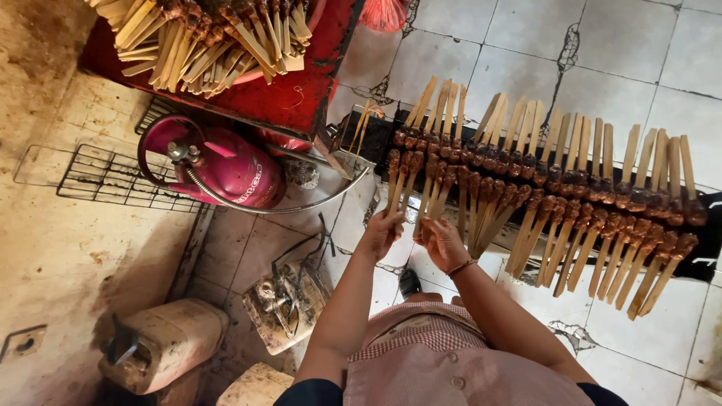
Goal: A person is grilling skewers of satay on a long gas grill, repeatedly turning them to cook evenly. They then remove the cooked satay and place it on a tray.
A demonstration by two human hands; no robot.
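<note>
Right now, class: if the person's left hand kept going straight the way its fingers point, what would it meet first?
The left hand points up toward the grill. It would probably meet the stick ends of the nearest skewers first; its fingertips already look to be at them, though depth is unclear.

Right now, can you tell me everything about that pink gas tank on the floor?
The pink gas tank is a small, rounded cylinder that looks like painted metal, glossy and a bit scuffed. It stands on the tiled floor, seen from above. A ring-shaped pink handle circles its top, with a metal valve in the middle. A grey hose runs from the valve and curves rightward. It sits beside a wire rack, partly under a red table. Neither hand touches it.
</note>
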